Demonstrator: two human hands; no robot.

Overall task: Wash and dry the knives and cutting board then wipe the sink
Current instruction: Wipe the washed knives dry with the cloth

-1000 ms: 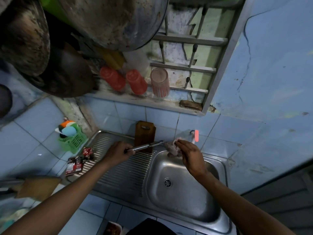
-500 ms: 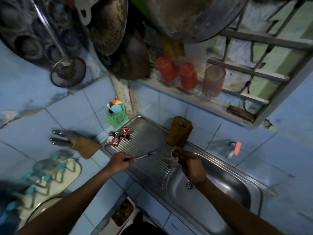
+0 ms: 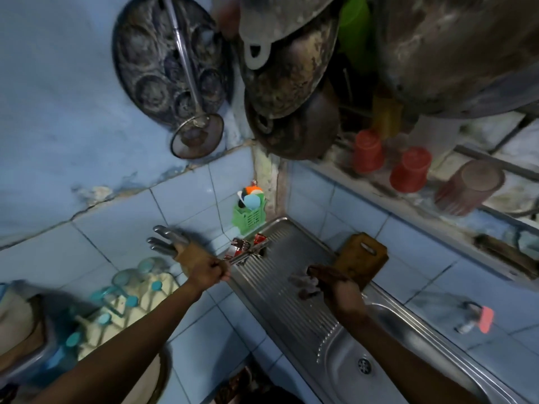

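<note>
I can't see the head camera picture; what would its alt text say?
Seen from above, a person's left hand grips a knife beside a wooden knife block on blue tiles, while the right hand holds a crumpled rag over the ribbed drainboard of a steel sink. A wooden cutting board leans against the tiled wall, with blackened pans hanging above.

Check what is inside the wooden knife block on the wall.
Several steel knife handles stick out of the wooden knife block; their blades are hidden inside it. The left hand covers its lower end.
</note>
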